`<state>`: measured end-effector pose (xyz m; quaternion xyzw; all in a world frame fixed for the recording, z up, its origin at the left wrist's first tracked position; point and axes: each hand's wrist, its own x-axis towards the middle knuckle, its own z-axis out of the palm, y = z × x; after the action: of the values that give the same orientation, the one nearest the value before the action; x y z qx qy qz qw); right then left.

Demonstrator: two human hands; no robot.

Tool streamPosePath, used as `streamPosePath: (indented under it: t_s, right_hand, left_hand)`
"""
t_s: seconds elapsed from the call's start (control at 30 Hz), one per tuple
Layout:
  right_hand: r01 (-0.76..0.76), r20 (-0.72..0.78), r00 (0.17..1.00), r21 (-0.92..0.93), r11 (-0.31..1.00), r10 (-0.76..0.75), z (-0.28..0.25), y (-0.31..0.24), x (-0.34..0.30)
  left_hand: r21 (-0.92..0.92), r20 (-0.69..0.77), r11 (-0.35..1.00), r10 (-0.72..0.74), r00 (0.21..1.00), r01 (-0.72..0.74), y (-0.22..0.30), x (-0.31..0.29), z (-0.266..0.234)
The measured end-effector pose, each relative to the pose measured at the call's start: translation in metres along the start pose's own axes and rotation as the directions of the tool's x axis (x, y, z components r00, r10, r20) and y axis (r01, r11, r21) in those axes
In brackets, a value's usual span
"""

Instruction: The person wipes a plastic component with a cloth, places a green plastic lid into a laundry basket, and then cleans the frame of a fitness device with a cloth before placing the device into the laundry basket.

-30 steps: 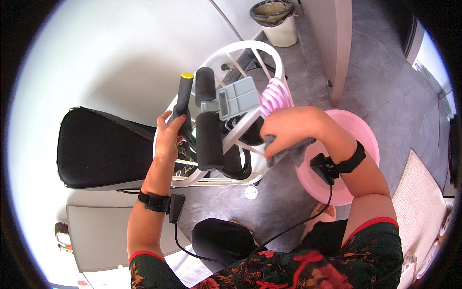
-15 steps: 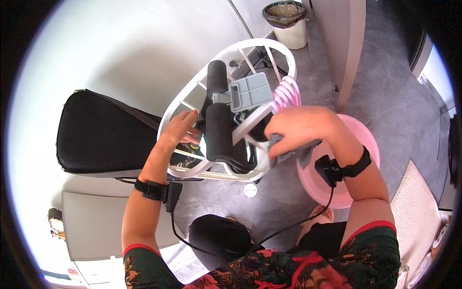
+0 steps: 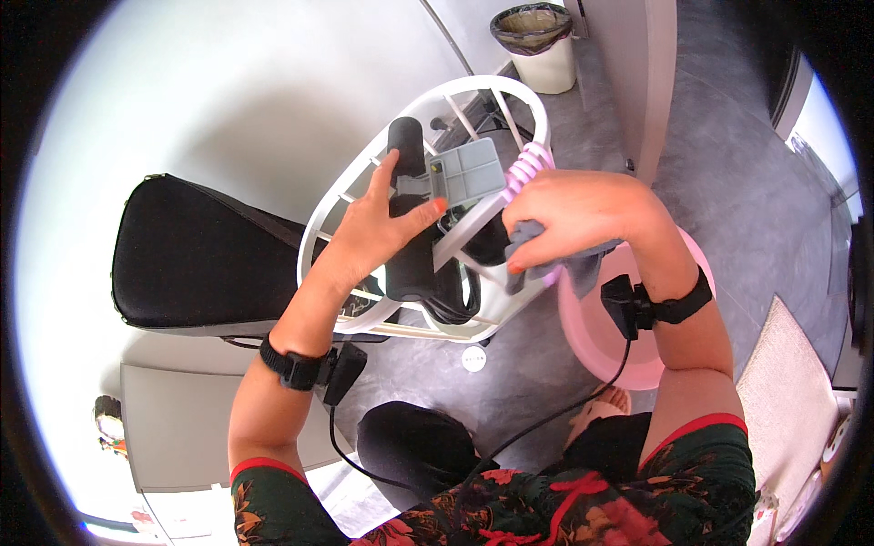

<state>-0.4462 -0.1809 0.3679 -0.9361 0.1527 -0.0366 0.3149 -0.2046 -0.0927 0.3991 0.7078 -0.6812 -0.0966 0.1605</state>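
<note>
My left hand (image 3: 369, 227) is over a black foam-padded roller (image 3: 411, 273), fingers spread, its thumb by the near edge of a grey divided tray (image 3: 473, 173). The index finger reaches up beside another black foam pad (image 3: 406, 147). My right hand (image 3: 583, 209) is closed on a bunched grey cloth (image 3: 584, 264) at the right side of a white oval slatted frame (image 3: 316, 214). A pink coiled piece (image 3: 528, 166) wraps the frame's rim just beyond that hand. Black cords lie below the roller.
On the floor at right, a pink basin (image 3: 696, 305) sits under my right forearm. A black case (image 3: 205, 255) leans at left by the wall. A lined bin (image 3: 544, 68) stands at the back beside a door edge (image 3: 651, 91). A beige mat (image 3: 787, 391) lies at right.
My left hand has moved up and right, from the frame's left side to over the foam roller and near the tray. My right hand keeps the cloth, shifting slightly upward.
</note>
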Motion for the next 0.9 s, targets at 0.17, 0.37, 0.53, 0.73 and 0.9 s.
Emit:
streamPosePath:
  t_s: [0.17, 0.37, 0.53, 0.73, 0.9]
  right_hand:
    - [-0.006, -0.041, 0.999, 0.0, 1.0, 0.006, -0.004, 0.0, -0.008]
    - [0.012, -0.126, 0.992, -0.031, 0.999, -0.016, -0.006, 0.007, -0.017]
    - [0.04, -0.167, 0.985, -0.041, 0.998, -0.047, -0.007, 0.013, -0.016]
    - [0.058, -0.16, 0.985, -0.012, 0.998, -0.059, -0.011, 0.008, -0.014]
    - [0.02, -0.163, 0.986, -0.015, 1.0, -0.022, -0.012, 0.012, -0.011]
  left_hand:
    - [-0.443, 0.047, 0.89, -0.1, 0.994, 0.11, -0.008, 0.01, 0.01]
    - [-0.55, 0.032, 0.83, -0.089, 0.996, 0.092, 0.004, 0.004, 0.002]
    - [-0.639, -0.025, 0.767, -0.094, 0.995, 0.056, 0.006, 0.01, -0.018]
    - [-0.755, -0.043, 0.646, -0.223, 0.974, 0.115, 0.011, 0.026, -0.02]
    - [-0.839, -0.002, 0.523, -0.279, 0.96, 0.15, 0.01, 0.027, -0.011]
